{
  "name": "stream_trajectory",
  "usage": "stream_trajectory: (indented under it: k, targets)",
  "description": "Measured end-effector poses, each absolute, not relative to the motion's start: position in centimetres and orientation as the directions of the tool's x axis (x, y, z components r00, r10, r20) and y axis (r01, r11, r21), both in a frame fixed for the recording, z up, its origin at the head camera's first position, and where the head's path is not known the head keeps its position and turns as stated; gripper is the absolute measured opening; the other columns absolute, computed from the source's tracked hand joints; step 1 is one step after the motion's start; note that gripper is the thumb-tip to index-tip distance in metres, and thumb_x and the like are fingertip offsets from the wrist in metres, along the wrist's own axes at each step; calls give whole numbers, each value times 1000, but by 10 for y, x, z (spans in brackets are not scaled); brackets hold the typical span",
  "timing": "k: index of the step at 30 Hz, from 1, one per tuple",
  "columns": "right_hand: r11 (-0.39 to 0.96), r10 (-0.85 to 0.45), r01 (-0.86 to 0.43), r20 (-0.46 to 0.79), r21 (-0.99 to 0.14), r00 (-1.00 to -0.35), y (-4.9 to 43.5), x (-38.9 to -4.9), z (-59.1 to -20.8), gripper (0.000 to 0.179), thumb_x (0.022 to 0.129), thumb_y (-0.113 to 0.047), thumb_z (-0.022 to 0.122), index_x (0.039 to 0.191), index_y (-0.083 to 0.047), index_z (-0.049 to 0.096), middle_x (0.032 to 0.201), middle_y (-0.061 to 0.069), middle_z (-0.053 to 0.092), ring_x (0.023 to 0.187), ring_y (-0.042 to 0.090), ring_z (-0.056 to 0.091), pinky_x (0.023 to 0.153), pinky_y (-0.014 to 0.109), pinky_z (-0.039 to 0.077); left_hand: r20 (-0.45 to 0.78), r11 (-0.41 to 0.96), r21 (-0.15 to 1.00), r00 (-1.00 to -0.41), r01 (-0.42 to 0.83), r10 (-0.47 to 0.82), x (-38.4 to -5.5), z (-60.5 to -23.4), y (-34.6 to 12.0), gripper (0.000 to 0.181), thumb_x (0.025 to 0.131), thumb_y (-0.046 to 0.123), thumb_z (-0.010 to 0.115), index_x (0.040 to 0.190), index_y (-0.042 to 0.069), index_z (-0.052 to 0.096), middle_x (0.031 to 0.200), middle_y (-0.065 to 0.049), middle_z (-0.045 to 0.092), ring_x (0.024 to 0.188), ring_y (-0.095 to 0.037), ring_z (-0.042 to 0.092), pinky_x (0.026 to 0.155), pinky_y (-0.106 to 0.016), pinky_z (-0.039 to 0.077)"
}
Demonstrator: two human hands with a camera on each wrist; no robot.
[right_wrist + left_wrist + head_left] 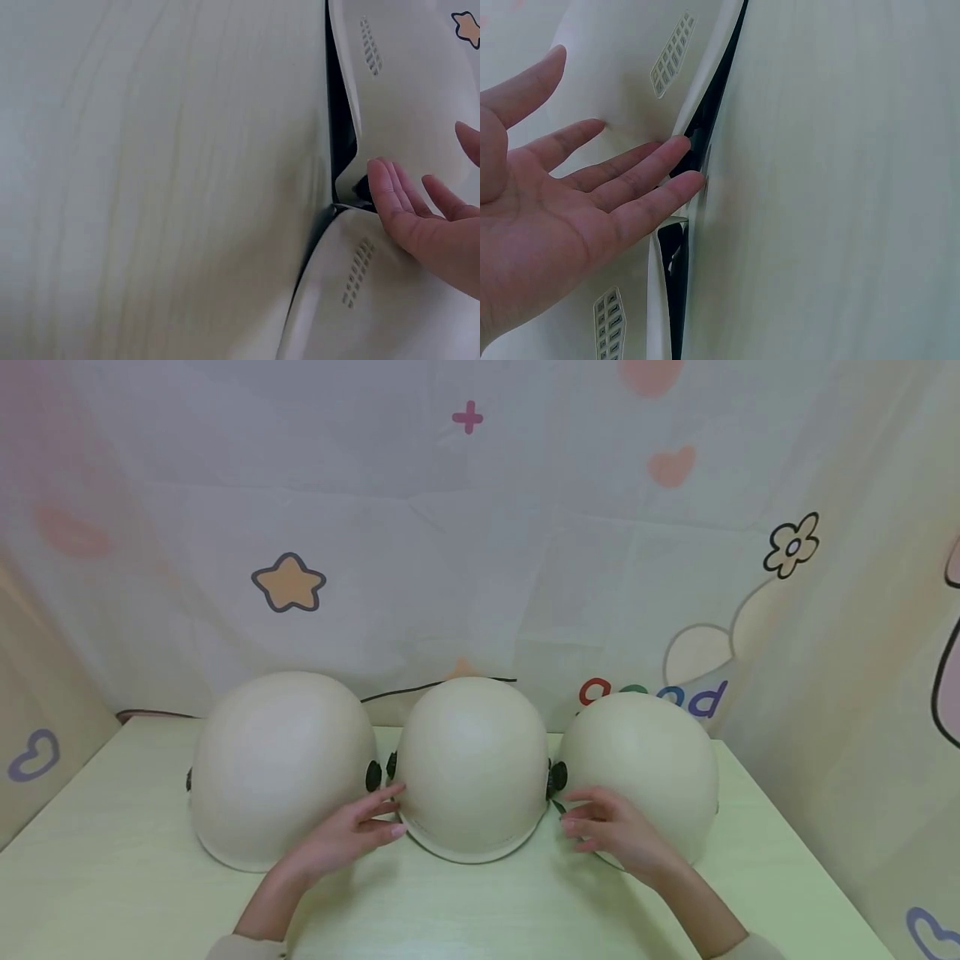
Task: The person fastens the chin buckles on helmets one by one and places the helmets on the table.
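Observation:
Three cream helmets stand side by side on the table: a left helmet [281,760], a middle helmet [472,760] and a right helmet [645,760]. Black round fittings [373,776] show at their sides. My left hand [345,835] is at the gap between the left and middle helmets, its fingers spread and holding nothing. In the left wrist view its fingertips [694,180] lie by the helmet rims; contact is unclear. My right hand [618,835] hovers in front of the right helmet, fingers loosely extended and grasping nothing. Vent grilles [360,274] show on the shells in the wrist views.
The pale wooden table [450,910] extends in front of the helmets. Behind them hangs a printed curtain [450,568] with stars, hearts and lettering. A thin dark cable [405,692] runs along the back, partly hidden by the helmets.

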State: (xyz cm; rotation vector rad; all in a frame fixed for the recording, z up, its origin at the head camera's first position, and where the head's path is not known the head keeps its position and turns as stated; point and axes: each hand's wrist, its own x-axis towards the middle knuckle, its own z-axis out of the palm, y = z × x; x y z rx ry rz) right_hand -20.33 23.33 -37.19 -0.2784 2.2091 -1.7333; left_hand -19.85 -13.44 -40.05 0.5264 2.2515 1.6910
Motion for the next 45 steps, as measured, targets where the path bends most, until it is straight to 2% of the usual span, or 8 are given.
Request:
stream_trajectory:
  k: [6, 16, 30, 39, 45]
  targets:
    - [184, -341, 90, -149, -979, -928, 221, -206, -385, 47, 89, -2, 55, 126, 15, 33, 99, 19, 59, 89, 27, 59, 79, 42, 50, 3, 233, 965, -891, 122, 455, -198, -399, -133, 65, 89, 30, 59, 144, 12, 28, 137, -21, 38, 121, -37, 42, 95, -51, 36]
    - [136, -336, 139, -178, -981, -925, 209, -209, -393, 48, 89, 1, 54, 127, 14, 29, 101, 21, 57, 87, 27, 61, 80, 42, 50, 8, 229, 965, -890, 125, 455, -197, -399, -132, 65, 89, 29, 60, 143, 11, 29, 137, -21, 38, 125, -37, 36, 97, -47, 36]
    - [6, -295, 187, -180, -982, -938, 199, -213, -397, 44, 88, 6, 50, 123, 13, 25, 88, 13, 56, 84, 24, 60, 83, 42, 48, 3, 215, 970, -884, 117, 467, -196, -398, -132, 66, 89, 28, 60, 144, 11, 27, 137, -21, 37, 126, -38, 35, 97, -49, 35]
    - [-30, -247, 211, -197, -977, -949, 195, -215, -400, 44, 86, 10, 51, 122, 12, 26, 93, 18, 52, 82, 22, 59, 82, 41, 49, 8, 218, 968, -888, 122, 460, -197, -398, -131, 66, 89, 27, 60, 143, 9, 28, 136, -23, 37, 125, -39, 36, 96, -49, 36]
    - [-47, -219, 185, -170, -982, -961, 193, -213, -399, 48, 85, 11, 51, 124, 13, 24, 94, 18, 51, 81, 21, 58, 80, 40, 50, 13, 239, 962, -893, 135, 450, -197, -396, -130, 65, 90, 27, 59, 143, 7, 28, 139, -24, 33, 123, -39, 37, 96, -49, 37]
